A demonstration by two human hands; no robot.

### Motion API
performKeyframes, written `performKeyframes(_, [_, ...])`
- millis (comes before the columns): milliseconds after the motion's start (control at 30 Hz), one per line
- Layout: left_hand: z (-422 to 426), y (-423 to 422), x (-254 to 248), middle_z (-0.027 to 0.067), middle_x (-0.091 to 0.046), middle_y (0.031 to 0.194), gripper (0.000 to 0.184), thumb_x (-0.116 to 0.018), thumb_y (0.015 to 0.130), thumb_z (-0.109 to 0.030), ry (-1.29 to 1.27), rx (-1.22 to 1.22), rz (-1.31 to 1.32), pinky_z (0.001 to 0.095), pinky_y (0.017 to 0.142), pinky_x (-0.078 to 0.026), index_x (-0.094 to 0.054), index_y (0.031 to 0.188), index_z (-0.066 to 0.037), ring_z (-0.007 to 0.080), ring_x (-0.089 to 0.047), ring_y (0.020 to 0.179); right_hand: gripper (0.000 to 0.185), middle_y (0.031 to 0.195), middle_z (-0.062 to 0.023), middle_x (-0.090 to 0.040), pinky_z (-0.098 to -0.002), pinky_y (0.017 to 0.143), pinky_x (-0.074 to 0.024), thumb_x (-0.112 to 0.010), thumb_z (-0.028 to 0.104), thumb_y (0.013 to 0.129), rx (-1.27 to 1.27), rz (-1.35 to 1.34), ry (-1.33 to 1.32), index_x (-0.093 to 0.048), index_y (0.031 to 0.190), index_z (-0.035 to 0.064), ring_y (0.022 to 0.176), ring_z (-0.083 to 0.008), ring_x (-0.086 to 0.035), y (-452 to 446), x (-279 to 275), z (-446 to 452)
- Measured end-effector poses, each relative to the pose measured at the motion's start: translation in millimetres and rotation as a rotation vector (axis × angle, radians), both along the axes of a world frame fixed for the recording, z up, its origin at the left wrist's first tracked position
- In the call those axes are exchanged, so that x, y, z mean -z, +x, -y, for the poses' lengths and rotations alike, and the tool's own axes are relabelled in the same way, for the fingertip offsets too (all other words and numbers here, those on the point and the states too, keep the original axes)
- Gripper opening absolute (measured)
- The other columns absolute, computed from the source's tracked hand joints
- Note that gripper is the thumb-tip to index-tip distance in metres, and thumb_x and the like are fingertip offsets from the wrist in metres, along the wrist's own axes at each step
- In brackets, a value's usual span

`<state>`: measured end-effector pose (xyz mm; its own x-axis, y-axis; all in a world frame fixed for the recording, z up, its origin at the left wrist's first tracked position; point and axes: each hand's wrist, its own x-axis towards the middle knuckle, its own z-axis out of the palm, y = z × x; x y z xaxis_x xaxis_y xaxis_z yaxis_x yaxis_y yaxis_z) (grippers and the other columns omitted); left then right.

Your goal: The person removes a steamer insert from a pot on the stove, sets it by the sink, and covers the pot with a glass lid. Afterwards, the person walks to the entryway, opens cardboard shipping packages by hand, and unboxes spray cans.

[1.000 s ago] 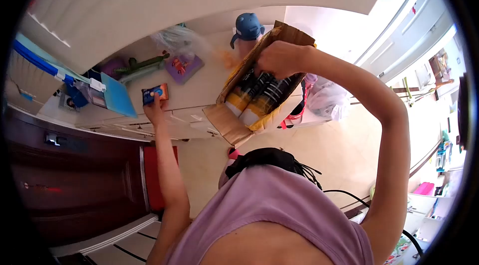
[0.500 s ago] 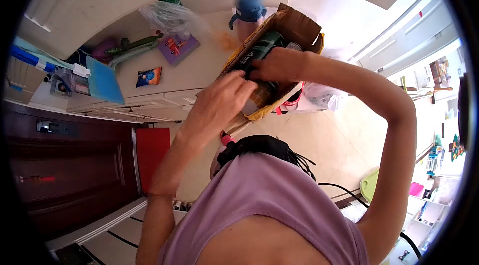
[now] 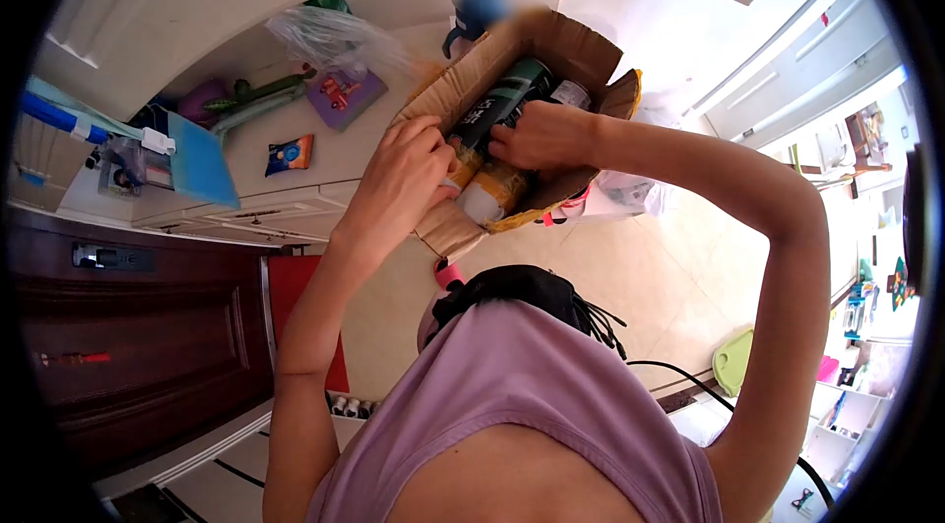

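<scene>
An open cardboard box (image 3: 453,230) with yellow tape on its edges holds two dark cylinders with yellow and white ends. My left hand (image 3: 409,164) grips the box's left wall, its fingers bent over the edge beside the green-black cylinder (image 3: 514,90). Inside the box, my right hand (image 3: 551,136) is closed against the other cylinder (image 3: 492,190); what its fingers pinch, if anything, is hidden.
On the white cabinet top lie a small blue-orange packet (image 3: 289,156), a purple book (image 3: 345,97), cucumbers (image 3: 261,100) and a clear plastic bag (image 3: 340,36). A blue cap (image 3: 479,11) sits behind the box. A dark door (image 3: 138,326) stands at left.
My left hand has let go of the small packet, left it on the cabinet top and moved right to the box. My right hand has stayed inside the box, and the cylinders show more.
</scene>
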<state>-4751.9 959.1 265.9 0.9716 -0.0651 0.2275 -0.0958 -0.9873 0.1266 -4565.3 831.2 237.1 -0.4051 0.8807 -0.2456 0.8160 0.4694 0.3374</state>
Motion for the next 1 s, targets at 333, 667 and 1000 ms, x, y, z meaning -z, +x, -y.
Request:
performKeyframes(333, [-11.4, -6.1, 12.7, 0.0068, -0.059, 0.098, 0.03, -0.07, 0.067, -0.025, 0.026, 0.045, 0.013, 0.0365, 0.1, -0.033, -0.065, 0.087, -0.003, 0.0241, -0.044, 0.116, 0.063, 0.101, -0.0093, -0.052, -0.0367, 0.057, -0.0504, -0.075, 0.032, 0.06, 0.094, -0.168, -0.076, -0.048, 0.11, 0.0052, 0.069, -0.0264, -0.062, 8.9, -17.6, 4.7])
performKeyframes(667, [-23.3, -5.6, 12.1, 0.0114, -0.055, 0.118, 0.07, -0.076, 0.06, -0.042, -0.336, -0.004, -0.104, 0.0404, 0.108, -0.019, -0.052, 0.116, -0.007, 0.0288, -0.034, 0.125, 0.062, 0.1, -0.0073, -0.052, -0.0379, 0.063, -0.0495, -0.076, 0.03, 0.061, 0.349, -0.427, -0.004, -0.047, 0.112, 0.0101, 0.078, -0.0273, -0.061, 22.3, -46.5, 16.9])
performKeyframes(1000, [-9.6, -4.8, 8.2, 0.0146, -0.062, 0.096, 0.077, -0.079, 0.056, -0.041, -0.386, -0.061, -0.163, 0.047, 0.11, -0.011, -0.044, 0.116, -0.007, 0.0261, -0.053, 0.107, 0.06, 0.099, -0.0039, -0.051, -0.0375, 0.059, -0.0481, -0.076, 0.03, 0.059, 0.365, -0.539, -0.018, -0.05, 0.111, 0.0129, 0.074, -0.0262, -0.059, 26.1, -49.5, 13.5])
